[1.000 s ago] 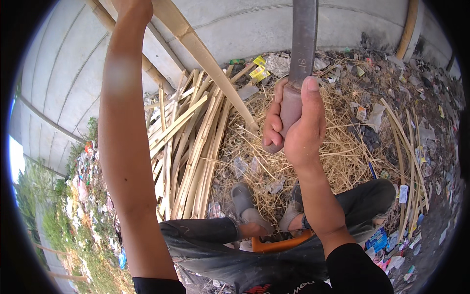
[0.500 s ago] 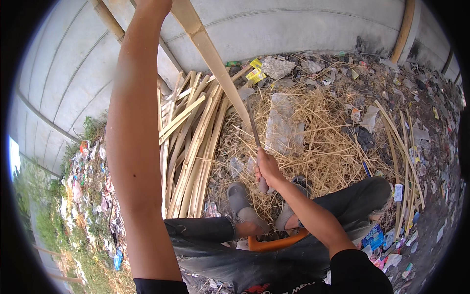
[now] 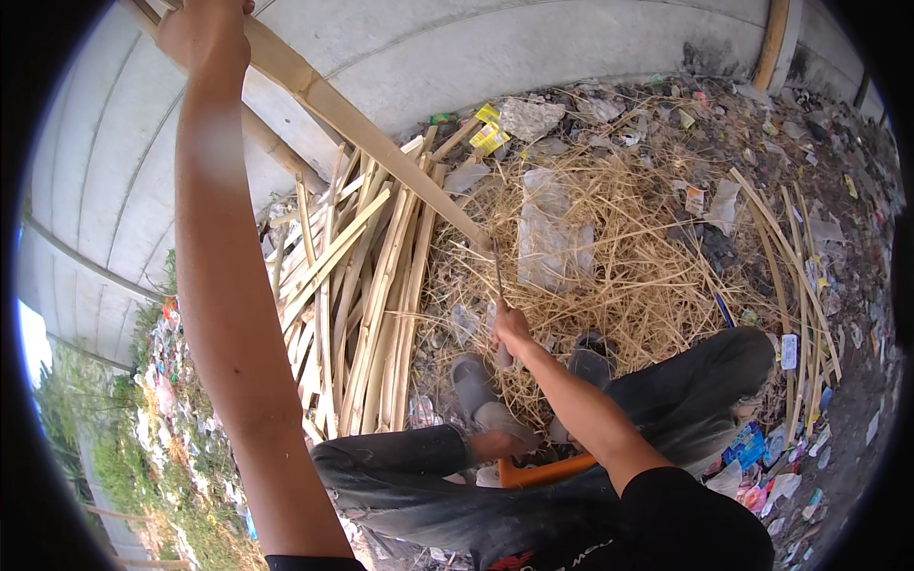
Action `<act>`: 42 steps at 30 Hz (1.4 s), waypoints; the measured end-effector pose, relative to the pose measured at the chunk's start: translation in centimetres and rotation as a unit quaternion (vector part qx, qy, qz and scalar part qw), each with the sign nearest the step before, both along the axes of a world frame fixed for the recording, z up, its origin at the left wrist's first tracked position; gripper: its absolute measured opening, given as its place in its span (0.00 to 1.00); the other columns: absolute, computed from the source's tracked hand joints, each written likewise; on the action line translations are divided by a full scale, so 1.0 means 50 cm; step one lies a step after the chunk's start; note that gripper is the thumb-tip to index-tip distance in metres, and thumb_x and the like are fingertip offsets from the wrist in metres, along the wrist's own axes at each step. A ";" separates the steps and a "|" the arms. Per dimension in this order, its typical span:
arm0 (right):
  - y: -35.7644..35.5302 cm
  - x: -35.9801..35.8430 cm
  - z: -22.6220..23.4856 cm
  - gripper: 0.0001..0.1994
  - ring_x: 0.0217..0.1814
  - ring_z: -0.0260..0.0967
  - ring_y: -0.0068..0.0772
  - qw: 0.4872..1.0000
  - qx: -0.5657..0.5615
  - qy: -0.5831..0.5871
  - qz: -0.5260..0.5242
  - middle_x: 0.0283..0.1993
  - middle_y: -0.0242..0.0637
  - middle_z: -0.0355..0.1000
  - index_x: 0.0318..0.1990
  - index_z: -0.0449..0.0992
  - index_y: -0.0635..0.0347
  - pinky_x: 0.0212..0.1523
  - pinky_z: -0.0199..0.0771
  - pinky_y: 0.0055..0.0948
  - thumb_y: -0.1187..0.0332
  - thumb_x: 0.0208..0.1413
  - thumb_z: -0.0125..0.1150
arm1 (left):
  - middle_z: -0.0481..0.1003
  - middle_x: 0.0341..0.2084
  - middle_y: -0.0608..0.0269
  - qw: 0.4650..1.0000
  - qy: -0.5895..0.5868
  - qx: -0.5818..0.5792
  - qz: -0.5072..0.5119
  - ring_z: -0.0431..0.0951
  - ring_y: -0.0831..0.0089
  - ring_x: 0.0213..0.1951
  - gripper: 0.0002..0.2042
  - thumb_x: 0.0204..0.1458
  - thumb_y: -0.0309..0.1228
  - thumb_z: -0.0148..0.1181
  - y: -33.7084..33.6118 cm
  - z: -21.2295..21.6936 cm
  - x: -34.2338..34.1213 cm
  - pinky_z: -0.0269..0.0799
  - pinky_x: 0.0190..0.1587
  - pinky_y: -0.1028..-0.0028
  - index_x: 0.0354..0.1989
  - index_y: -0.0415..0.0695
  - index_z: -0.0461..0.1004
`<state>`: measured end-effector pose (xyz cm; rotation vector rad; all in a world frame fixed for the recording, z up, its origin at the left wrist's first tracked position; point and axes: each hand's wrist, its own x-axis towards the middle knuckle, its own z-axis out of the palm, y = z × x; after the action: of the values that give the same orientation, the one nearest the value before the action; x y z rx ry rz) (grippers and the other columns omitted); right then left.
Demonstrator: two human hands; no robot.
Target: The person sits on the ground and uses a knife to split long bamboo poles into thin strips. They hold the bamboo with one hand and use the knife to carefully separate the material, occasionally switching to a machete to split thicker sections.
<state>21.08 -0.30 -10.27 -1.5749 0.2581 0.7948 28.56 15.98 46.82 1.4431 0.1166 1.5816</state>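
Note:
At the upper left, my left hand (image 3: 204, 40) is closed around the raised end of a long, flat bamboo strip (image 3: 381, 147). The strip slopes down to the right, its lower end over the straw-covered ground. My right hand (image 3: 512, 328), in front of my feet, grips the handle of a long knife (image 3: 499, 276). Its narrow dark blade points away from me and meets the strip's lower end; whether it cuts into the bamboo I cannot tell.
Split bamboo strips (image 3: 373, 314) lie piled left of my feet, a few more (image 3: 795, 285) to the right. Bamboo shavings (image 3: 628, 276) cover the ground ahead, with a clear plastic sheet (image 3: 547, 233). I sit on an orange seat (image 3: 547, 471). A concrete wall (image 3: 495, 48) stands behind.
My left hand has come into view, moving left with the strip's upper end, so the strip slants more. The knife blade now reaches its lower end instead of lying alongside it.

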 end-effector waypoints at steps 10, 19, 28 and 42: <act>0.041 0.016 0.121 0.24 0.13 0.60 0.22 0.953 0.146 -0.260 0.057 0.16 0.29 0.60 0.29 0.62 0.55 0.13 0.65 0.30 0.46 0.73 0.44 | 0.80 0.34 0.45 0.997 0.014 0.048 0.066 0.81 0.58 0.35 0.28 0.67 0.50 0.48 0.005 0.014 0.010 0.78 0.41 0.63 0.42 0.29 0.75; 0.058 -0.105 0.296 0.24 0.16 0.57 0.18 0.908 0.211 -0.357 0.055 0.18 0.27 0.58 0.28 0.63 0.55 0.16 0.64 0.29 0.49 0.75 0.42 | 0.81 0.37 0.41 0.966 0.038 0.085 0.242 0.80 0.50 0.43 0.32 0.66 0.57 0.48 0.015 0.015 0.019 0.73 0.50 0.56 0.45 0.32 0.80; 0.028 -0.045 0.150 0.26 0.12 0.62 0.26 0.987 0.136 -0.083 0.004 0.15 0.32 0.60 0.30 0.65 0.59 0.12 0.67 0.34 0.46 0.73 0.43 | 0.81 0.38 0.46 0.984 0.012 0.028 0.173 0.81 0.56 0.41 0.26 0.66 0.49 0.51 0.002 -0.010 0.065 0.76 0.45 0.62 0.46 0.32 0.78; 0.049 -0.025 -0.121 0.31 0.19 0.69 0.40 0.979 -0.043 -0.200 -0.004 0.17 0.44 0.66 0.28 0.72 0.66 0.23 0.64 0.45 0.46 0.74 0.41 | 0.80 0.43 0.47 0.983 -0.014 -0.114 0.143 0.82 0.58 0.41 0.22 0.65 0.43 0.55 0.026 0.008 0.060 0.81 0.42 0.66 0.49 0.30 0.74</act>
<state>19.82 2.13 -16.32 -1.7749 0.0053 0.4503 31.54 17.27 47.22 1.2648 0.4906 1.7548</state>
